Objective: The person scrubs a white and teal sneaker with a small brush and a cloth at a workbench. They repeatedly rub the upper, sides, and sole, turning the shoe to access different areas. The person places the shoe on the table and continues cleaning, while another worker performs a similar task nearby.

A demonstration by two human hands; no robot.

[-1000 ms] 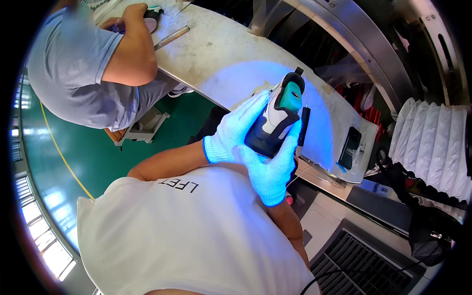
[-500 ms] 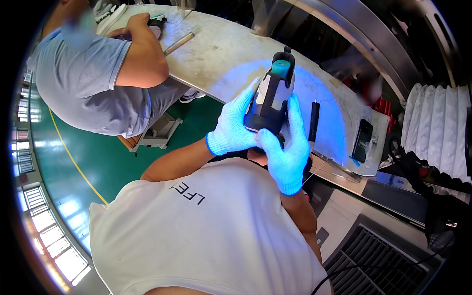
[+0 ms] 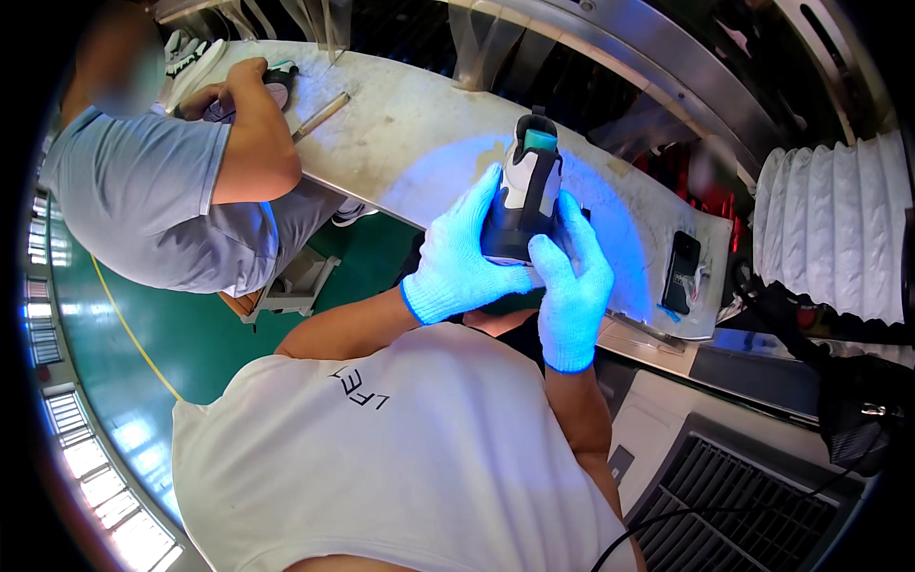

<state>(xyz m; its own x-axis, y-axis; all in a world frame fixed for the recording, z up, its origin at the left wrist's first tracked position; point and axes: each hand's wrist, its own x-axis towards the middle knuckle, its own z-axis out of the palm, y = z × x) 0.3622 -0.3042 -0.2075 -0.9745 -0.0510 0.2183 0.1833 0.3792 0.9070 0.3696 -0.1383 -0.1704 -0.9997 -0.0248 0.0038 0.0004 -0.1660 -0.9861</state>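
I hold a black and white shoe with a teal lining upright over the workbench, heel end up. My left hand, in a light glove, wraps the shoe's left side. My gloved right hand grips its right side and sole. Blue light falls on the shoe, both gloves and the bench under them.
A co-worker in a grey shirt sits at the left and handles another shoe on the bench, beside a metal bar. A dark phone lies at the bench's right end. A white pleated duct hangs on the right.
I have turned the shoe from tilted to upright and brought it closer to the middle of the view. Both hands stayed on it. The view has shifted toward the co-worker.
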